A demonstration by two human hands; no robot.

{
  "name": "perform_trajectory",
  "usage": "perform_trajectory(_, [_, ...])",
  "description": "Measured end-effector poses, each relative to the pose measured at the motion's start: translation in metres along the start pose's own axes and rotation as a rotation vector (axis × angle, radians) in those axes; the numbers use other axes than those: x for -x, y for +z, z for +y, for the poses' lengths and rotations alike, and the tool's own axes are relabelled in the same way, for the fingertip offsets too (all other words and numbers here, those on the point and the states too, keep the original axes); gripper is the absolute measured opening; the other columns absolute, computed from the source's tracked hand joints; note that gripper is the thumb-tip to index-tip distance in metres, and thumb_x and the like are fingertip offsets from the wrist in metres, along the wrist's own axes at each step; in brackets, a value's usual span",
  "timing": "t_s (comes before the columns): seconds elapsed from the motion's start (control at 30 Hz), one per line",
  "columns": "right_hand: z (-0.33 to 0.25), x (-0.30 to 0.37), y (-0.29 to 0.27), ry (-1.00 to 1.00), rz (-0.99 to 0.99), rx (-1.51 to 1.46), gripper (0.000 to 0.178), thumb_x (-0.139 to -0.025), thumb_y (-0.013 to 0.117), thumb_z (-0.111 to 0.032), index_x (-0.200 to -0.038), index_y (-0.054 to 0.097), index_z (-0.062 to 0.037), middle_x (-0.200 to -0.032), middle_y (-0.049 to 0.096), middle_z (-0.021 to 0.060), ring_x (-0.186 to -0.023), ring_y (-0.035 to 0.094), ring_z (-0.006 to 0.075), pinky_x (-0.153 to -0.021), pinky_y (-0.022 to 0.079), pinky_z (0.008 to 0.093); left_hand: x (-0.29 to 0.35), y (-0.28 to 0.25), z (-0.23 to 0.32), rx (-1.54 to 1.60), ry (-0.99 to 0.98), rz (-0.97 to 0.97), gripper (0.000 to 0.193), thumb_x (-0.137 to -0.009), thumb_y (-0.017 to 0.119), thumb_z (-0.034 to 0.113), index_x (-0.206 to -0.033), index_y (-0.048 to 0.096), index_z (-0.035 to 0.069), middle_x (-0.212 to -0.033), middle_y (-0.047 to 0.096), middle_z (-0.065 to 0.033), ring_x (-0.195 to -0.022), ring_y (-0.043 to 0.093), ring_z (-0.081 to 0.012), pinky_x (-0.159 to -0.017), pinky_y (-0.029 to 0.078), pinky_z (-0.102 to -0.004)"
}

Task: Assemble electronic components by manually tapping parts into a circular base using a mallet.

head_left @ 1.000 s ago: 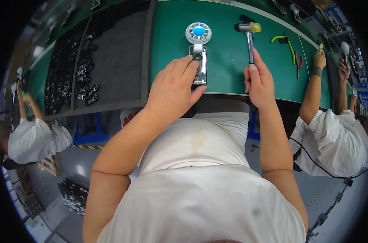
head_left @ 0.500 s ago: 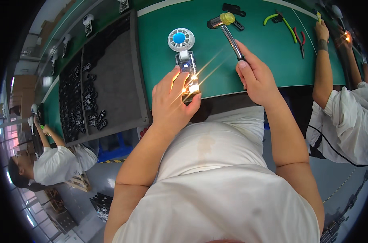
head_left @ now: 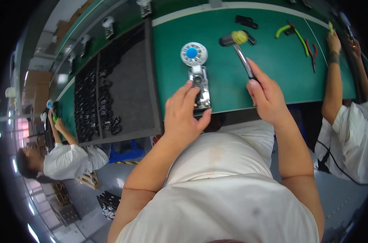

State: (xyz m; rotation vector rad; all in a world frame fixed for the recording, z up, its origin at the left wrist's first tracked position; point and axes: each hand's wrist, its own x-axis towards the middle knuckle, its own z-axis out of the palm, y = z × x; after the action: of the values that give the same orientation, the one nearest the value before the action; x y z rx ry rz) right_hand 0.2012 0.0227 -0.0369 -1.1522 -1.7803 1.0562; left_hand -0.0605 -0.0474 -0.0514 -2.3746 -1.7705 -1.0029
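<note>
A small handheld fan (head_left: 198, 73) lies on the green table, its round white head with a blue centre pointing away from me. Its handle is open, with clear and black parts inside. My left hand (head_left: 184, 115) holds that handle at its near end, fingers along its left side and thumb by the bottom. My right hand (head_left: 267, 97) is closed round the grip of a mallet (head_left: 244, 58) with a metal shaft and a yellow-and-dark head. The mallet head is raised to the right of the fan, apart from it.
A dark tray (head_left: 129, 83) of black shell parts stands left. Black pieces (head_left: 246, 21), green-handled pliers (head_left: 292, 30) and red-handled pliers (head_left: 312, 54) lie at the far right. Co-workers sit at both sides; one's forearm (head_left: 333, 77) rests by the right end.
The bright lights on the fan's handle have gone out. The whole view has shifted, so everything sits lower and further right. Both hands keep their holds.
</note>
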Motion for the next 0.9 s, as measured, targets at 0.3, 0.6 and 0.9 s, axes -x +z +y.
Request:
perform_trajectory(0.3, [0.016, 0.006, 0.0, 0.083, -0.022, -0.174, 0.055, -0.11, 0.046, -0.008, -0.164, 0.045, 0.0004, -0.081, 0.059, -0.001, -0.063, 0.043, 0.007, -0.055, 0.035, 0.02, -0.019, -0.034, 0.013, -0.033, -0.164, -0.311, 0.077, -0.082, 0.081, 0.024, -0.148, 0.049, -0.001, -0.125, 0.065, -0.0259, -0.104, 0.069, -0.0387, -0.091, 0.057, -0.0461])
perform_trajectory(0.6, [0.028, 0.008, 0.003, -0.015, -0.034, -0.106, 0.056, -0.113, 0.044, -0.01, -0.168, 0.038, -0.0016, -0.08, 0.055, -0.0008, -0.061, 0.042, 0.007, -0.055, 0.036, 0.019, -0.093, -0.025, -0.031, -0.184, -0.169, -0.483, 0.092, -0.09, 0.072, 0.037, -0.159, 0.037, -0.012, -0.09, 0.074, -0.0223, -0.074, 0.073, -0.0377, -0.066, 0.059, -0.0454])
perform_trajectory(0.9, [0.033, 0.012, 0.005, -0.132, -0.002, -0.097, 0.062, -0.106, 0.047, -0.004, -0.167, 0.037, 0.0024, -0.08, 0.059, 0.002, -0.06, 0.045, 0.0098, -0.055, 0.04, 0.0219, -0.155, -0.013, -0.042, -0.252, -0.21, -0.681, 0.095, -0.089, 0.067, 0.034, -0.164, 0.028, -0.009, -0.098, 0.077, -0.0258, -0.083, 0.075, -0.046, -0.074, 0.062, -0.0505])
